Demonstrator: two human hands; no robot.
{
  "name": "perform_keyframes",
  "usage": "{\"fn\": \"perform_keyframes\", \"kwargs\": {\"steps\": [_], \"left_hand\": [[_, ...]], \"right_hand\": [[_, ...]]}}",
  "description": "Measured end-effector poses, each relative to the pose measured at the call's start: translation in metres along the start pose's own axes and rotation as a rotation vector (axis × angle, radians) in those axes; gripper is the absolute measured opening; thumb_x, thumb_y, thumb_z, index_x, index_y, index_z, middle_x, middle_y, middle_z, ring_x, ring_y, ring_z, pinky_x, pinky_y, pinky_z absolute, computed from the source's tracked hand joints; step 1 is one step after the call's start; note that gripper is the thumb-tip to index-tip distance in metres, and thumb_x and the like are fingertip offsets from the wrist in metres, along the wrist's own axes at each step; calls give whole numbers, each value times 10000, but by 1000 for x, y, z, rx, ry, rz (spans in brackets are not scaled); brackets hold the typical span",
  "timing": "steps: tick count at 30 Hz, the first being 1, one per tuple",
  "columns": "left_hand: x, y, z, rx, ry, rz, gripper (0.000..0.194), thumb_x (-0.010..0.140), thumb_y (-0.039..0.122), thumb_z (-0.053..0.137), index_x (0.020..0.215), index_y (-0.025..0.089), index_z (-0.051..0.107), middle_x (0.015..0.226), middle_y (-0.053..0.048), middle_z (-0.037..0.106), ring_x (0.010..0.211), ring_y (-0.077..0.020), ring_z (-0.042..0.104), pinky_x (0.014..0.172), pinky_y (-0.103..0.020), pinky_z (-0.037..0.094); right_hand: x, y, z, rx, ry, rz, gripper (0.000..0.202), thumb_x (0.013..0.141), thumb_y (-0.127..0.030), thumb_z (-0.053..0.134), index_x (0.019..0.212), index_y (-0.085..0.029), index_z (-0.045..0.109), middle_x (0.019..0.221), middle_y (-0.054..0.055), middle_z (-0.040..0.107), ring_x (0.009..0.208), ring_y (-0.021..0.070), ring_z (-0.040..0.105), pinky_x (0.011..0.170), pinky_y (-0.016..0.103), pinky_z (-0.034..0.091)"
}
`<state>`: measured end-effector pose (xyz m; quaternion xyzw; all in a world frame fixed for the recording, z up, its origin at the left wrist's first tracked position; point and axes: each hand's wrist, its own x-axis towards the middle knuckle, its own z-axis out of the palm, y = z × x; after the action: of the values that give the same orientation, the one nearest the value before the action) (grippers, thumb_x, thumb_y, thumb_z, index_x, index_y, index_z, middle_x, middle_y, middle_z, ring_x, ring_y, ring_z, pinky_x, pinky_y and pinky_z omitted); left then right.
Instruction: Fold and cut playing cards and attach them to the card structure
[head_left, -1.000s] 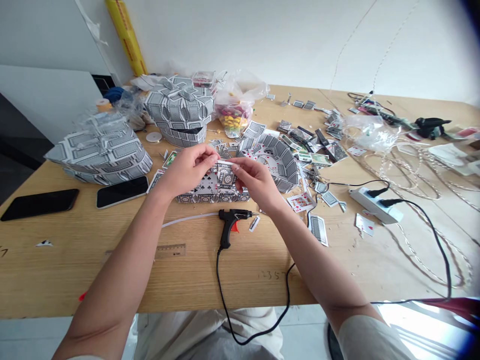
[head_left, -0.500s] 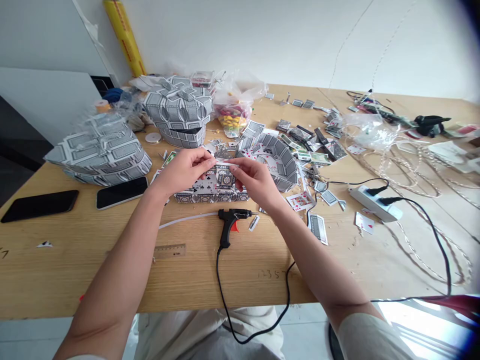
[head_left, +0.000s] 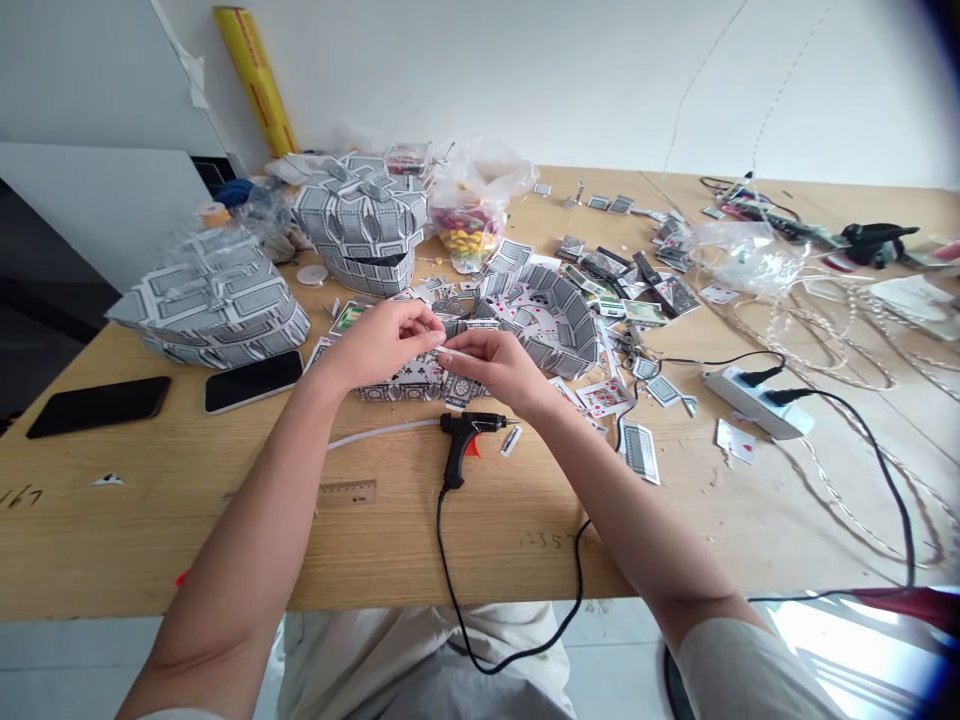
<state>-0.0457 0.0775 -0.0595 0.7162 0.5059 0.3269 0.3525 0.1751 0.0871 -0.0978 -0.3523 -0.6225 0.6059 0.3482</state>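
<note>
Both sets of fingertips meet on a small folded playing card (head_left: 450, 351), seen mostly as a thin pale edge. My left hand (head_left: 384, 340) pinches its left end, and my right hand (head_left: 496, 366) pinches the right end, fingers closed. Just beneath them lies a low structure of joined playing cards (head_left: 409, 372), partly covered by the hands. Behind my right hand stands an open card-built basket (head_left: 566, 330) with loose cards inside. A black glue gun (head_left: 466, 440) with a red trigger rests nearer to me, a white glue stick (head_left: 386, 432) extending from its back.
Two finished-looking card baskets (head_left: 214, 300) (head_left: 364, 215) stand at the left and back. Two phones (head_left: 97, 407) (head_left: 253, 381) and a ruler (head_left: 349, 492) lie at left. Scattered cards (head_left: 604, 397), a power strip (head_left: 757, 402) and tangled rope (head_left: 840, 350) spread to the right.
Both hands have come slightly down and nearer to me, still pinching the folded card. It now shows edge-on rather than its patterned face. The view has shifted a little.
</note>
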Motion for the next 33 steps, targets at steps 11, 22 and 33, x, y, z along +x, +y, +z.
{"fn": "perform_keyframes", "kwargs": {"steps": [11,22,33], "left_hand": [[-52,-48,27,592,497,-346,517,894,456,821,1291,172,650,1368,-245,658,1281,-477,655,1086,-578,536],[-57,-63,26,356,617,-327,286,911,447,747,1097,240,682,1242,-124,760,1127,-335,727,1074,-485,551],[-43,-77,22,-160,702,-409,339,761,463,745,970,215,645,960,-35,737,886,-186,719,754,-274,572]], "right_hand": [[29,14,9,-280,66,89,261,795,-431,884,862,-181,857,765,46,776,686,172,604,640,311,416],[51,11,21,-318,57,139,139,770,-305,837,783,-168,854,603,-8,640,559,128,488,515,277,359],[55,9,38,-172,16,8,124,782,-264,814,744,-149,839,709,15,740,715,152,590,667,283,428]]}}
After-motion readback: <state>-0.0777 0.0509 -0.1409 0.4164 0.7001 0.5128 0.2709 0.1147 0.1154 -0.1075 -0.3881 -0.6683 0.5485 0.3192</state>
